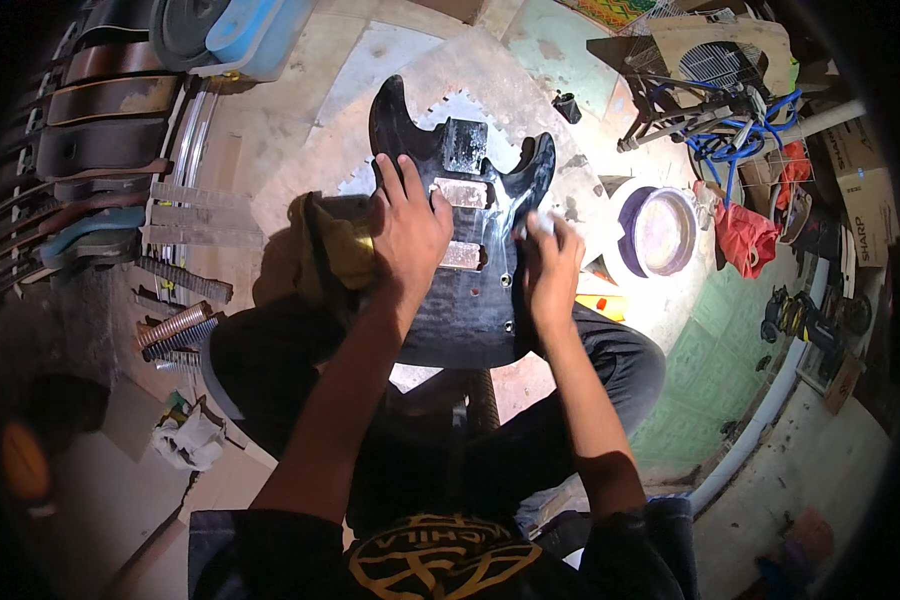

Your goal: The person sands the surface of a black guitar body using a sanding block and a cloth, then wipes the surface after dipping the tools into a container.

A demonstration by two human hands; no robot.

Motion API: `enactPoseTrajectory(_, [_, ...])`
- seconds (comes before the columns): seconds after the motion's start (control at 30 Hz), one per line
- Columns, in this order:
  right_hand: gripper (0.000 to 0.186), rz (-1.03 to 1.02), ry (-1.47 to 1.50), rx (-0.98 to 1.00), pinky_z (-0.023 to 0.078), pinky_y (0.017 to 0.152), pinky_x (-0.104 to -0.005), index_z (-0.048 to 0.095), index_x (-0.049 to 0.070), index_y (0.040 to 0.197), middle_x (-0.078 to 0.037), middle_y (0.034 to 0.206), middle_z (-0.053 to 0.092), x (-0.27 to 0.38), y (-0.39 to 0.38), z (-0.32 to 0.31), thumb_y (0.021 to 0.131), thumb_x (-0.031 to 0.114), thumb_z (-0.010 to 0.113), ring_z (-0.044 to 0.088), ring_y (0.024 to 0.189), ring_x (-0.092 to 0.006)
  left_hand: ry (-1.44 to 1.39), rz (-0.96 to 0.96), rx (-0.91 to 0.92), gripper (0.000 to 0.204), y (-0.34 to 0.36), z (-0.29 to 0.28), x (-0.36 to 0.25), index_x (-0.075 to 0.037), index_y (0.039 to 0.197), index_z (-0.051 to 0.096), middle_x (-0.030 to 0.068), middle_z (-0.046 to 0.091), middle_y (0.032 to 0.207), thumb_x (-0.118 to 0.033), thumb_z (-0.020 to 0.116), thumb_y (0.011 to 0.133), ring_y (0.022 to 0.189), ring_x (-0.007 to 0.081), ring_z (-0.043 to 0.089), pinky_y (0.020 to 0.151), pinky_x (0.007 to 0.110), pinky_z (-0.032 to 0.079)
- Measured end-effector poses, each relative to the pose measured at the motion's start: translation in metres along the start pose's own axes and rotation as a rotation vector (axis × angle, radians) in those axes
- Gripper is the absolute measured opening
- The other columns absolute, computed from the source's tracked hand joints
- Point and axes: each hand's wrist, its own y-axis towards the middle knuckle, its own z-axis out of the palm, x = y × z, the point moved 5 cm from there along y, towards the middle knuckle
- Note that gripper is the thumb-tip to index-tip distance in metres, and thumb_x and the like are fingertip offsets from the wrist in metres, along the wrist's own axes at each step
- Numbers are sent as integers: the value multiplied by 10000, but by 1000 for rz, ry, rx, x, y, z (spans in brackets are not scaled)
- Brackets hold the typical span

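Observation:
A black electric guitar body [455, 325] lies across my lap, its two horns pointing away from me. Its neck pocket and two pickup cavities show pale, dusty wood. My left hand [410, 225] rests flat on the left side of the body, fingers stretched out beside the upper cavity. At the right edge, my right hand [555, 265] is bent with its fingers pinched together against the side below the shorter horn. A small pale bit shows at those fingertips, blurred, and I cannot tell what it is. Light shines off the body's right side, which looks wet.
Right of the guitar body stands a round tub [627, 228] with a purple inside. A tan bundle [345, 240] sits by my left forearm. Several curved guitar parts [110, 100] are racked at far left. Blue tubing [735, 150] and a red bag [748, 240] lie at right.

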Motion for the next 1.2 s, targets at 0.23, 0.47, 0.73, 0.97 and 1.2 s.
enactPoseTrajectory(0.23, [473,-49,-57,-34,533,989,-396,648,132,1335,-203,1267,606,4,-1,-14,910,-65,712,578,1218,-329,-30,2,-29,654,4,6,-11,28,1512,470,314,388,1596,-284,618,957,1205,475,603,976,527,542])
enactPoseTrajectory(0.47, [550,117,-28,-123,464,1062,-494,640,134,1371,-289,1357,583,-6,56,-3,858,-45,727,564,1232,-476,-2,9,-15,662,4,-9,-3,13,1512,481,295,408,1595,-304,627,949,1161,435,625,995,513,508])
enactPoseTrajectory(0.73, [546,85,-22,-116,454,1061,-511,650,161,1364,-278,1359,577,-5,64,-5,859,-38,708,561,1219,-469,42,-5,-22,651,3,-7,2,7,1507,495,292,416,1593,-308,618,951,1181,410,619,1003,505,489])
enactPoseTrajectory(0.97, [475,-2,-31,76,445,1089,-510,679,192,1346,-270,1346,594,4,21,-2,909,5,699,546,1267,-465,62,12,-48,661,4,-6,2,18,1508,490,301,419,1586,-293,629,941,1169,429,625,993,500,508])
enactPoseTrajectory(1.2, [478,105,-35,34,449,1082,-520,676,212,1349,-250,1381,576,6,9,3,914,15,697,551,1263,-443,54,21,-44,655,2,-6,2,25,1486,511,297,439,1574,-293,637,927,1139,411,628,972,491,517])
